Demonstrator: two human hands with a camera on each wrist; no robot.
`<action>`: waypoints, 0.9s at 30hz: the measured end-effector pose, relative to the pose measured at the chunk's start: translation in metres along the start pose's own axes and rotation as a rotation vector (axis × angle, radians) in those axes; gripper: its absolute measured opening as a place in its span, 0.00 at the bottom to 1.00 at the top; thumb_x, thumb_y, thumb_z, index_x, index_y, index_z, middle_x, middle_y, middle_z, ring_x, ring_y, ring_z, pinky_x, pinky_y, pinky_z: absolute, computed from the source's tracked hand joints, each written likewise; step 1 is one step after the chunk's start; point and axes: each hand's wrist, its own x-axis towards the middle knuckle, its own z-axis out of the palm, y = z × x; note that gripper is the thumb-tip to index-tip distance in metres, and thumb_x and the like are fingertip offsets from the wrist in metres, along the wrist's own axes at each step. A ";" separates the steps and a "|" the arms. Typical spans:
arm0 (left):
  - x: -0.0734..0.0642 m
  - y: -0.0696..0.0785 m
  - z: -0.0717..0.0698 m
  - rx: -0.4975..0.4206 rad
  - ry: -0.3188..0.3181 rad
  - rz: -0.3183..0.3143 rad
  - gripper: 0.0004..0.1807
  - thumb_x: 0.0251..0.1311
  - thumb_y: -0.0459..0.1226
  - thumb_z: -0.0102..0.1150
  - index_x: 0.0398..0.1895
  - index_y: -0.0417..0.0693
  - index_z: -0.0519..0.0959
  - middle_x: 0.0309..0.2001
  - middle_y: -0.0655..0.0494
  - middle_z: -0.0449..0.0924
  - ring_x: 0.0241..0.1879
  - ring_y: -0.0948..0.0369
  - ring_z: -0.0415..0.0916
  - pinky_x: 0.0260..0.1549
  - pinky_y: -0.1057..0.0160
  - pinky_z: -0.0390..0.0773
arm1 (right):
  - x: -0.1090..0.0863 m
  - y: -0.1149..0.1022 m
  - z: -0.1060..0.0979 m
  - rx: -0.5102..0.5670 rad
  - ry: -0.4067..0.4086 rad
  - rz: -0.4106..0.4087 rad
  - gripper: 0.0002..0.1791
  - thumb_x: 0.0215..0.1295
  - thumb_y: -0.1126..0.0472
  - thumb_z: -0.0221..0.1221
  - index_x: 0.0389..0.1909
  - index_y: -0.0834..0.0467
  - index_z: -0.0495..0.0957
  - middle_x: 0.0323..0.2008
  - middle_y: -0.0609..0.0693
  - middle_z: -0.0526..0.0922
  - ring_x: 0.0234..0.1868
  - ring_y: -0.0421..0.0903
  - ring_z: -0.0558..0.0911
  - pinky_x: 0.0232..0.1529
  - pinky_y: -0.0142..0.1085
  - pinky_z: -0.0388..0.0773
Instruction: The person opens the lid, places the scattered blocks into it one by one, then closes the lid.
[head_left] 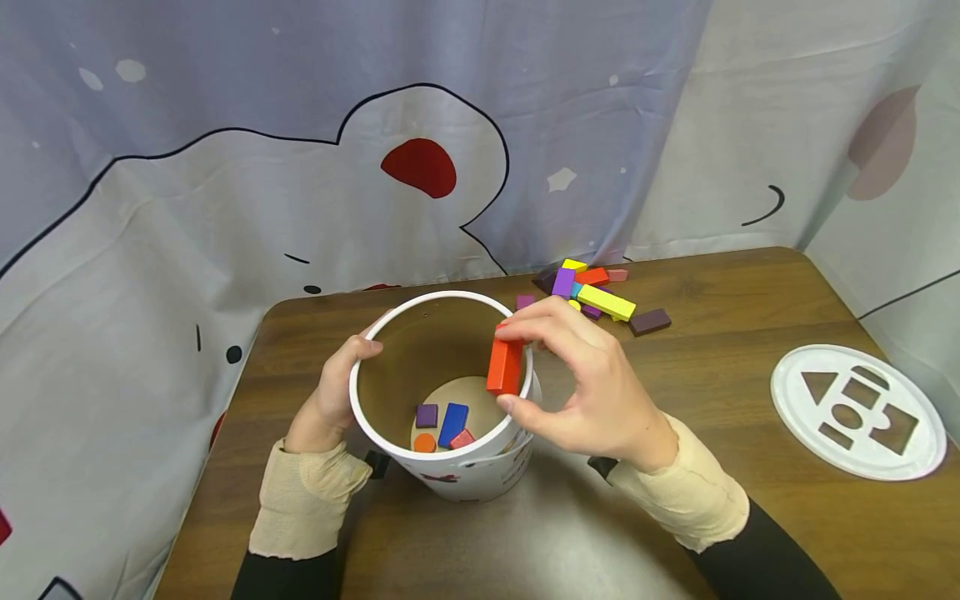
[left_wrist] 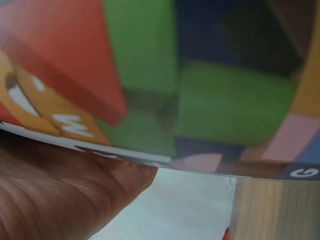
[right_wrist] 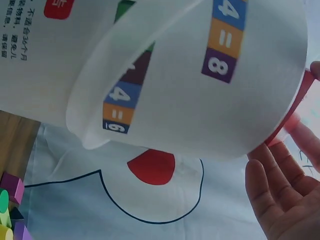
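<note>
A white bucket (head_left: 487, 482) with printed sides stands on the table, its mouth tipped toward the head camera. My left hand (head_left: 332, 398) grips its left rim, thumb over the edge; the left wrist view shows the palm against the printed wall (left_wrist: 140, 75). Between thumb and fingers, my right hand (head_left: 600, 379) pinches a red rectangular block (head_left: 504, 367) upright at the right side of the mouth. Inside, on the bottom, lie a purple square block (head_left: 427, 416), a blue rectangular block (head_left: 453, 423), an orange round block (head_left: 424, 443) and a pinkish-red block (head_left: 462, 438).
Behind the right hand is a loose heap of coloured blocks, among them a long yellow block (head_left: 607, 302) and a dark brown block (head_left: 650, 322). A white round lid (head_left: 817, 442) with shaped cut-outs lies at the right. A patterned curtain (head_left: 262, 217) hangs behind the table.
</note>
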 end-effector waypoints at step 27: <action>0.000 -0.003 -0.002 -0.020 0.013 -0.004 0.37 0.65 0.37 0.28 0.79 0.34 0.50 0.65 0.56 0.70 0.68 0.56 0.66 0.67 0.55 0.68 | -0.004 -0.004 0.008 -0.123 -0.196 -0.071 0.50 0.51 0.31 0.72 0.71 0.55 0.72 0.75 0.54 0.69 0.76 0.57 0.68 0.74 0.52 0.64</action>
